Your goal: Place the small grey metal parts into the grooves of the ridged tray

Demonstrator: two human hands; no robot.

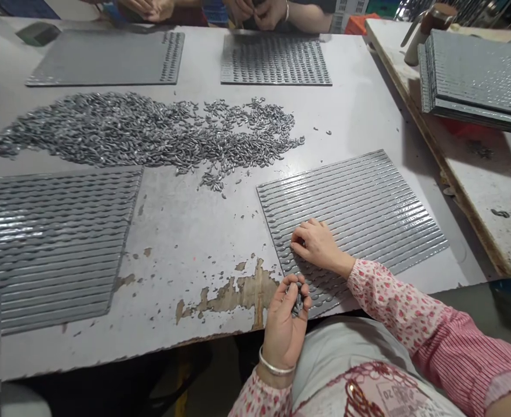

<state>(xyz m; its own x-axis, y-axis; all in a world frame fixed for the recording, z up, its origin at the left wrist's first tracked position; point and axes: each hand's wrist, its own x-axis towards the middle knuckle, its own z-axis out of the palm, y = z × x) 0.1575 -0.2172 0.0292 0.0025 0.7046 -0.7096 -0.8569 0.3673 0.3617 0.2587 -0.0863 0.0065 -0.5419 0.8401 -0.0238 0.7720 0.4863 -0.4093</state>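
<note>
A worn white table (186,220) is stretching toward co-workers' hands (270,14) opposite. The ridged gray board (346,200) is lying under the curled right hand (318,243), its ridges running left to right; whether those fingers are gripping anything, I cannot tell. The left hand (285,321) is clasping small gray pieces (298,300) beside the board's near-left edge. A loose pile (120,127) is spreading beyond, leftward.
</note>
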